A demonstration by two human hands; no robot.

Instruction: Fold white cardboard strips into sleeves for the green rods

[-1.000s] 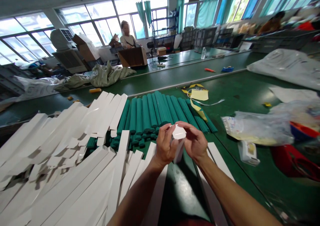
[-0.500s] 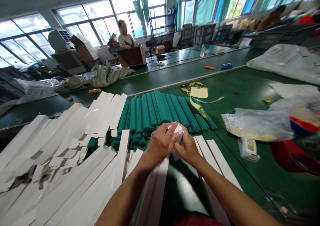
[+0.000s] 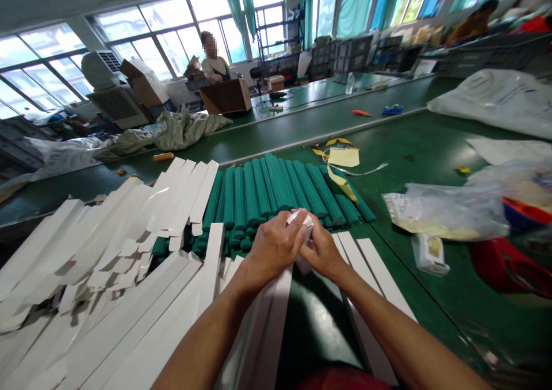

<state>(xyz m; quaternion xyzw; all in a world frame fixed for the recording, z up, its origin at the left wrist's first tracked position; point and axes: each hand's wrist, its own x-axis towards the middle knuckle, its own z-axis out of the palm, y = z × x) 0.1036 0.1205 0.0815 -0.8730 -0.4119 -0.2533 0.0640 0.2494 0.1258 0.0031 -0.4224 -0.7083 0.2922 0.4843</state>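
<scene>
Both my hands close round the upper end of a long, narrow white cardboard box (image 3: 307, 222). My left hand (image 3: 276, 243) grips it from the left, fingers over the end flaps. From the right, my right hand (image 3: 323, 249) wraps it, its thumb close to the left one. Most of the box is hidden behind my hands. Just beyond lies a stack of green ribbed rods (image 3: 276, 186). White boxes (image 3: 269, 327) lie under my left forearm, and more white boxes (image 3: 379, 289) lie by my right forearm.
Flat white cartons (image 3: 142, 206) pile up on the left. To the right are a plastic bag (image 3: 444, 211), a small white box (image 3: 430, 255) and a red tape dispenser (image 3: 504, 266). Yellow tags (image 3: 344, 157) lie past the rods. A person (image 3: 213, 62) stands behind a brown box (image 3: 225, 96).
The fingers of my left hand have shifted slightly over the end of the white box, covering more of it. Otherwise the scene looks the same, apart from a small camera shift.
</scene>
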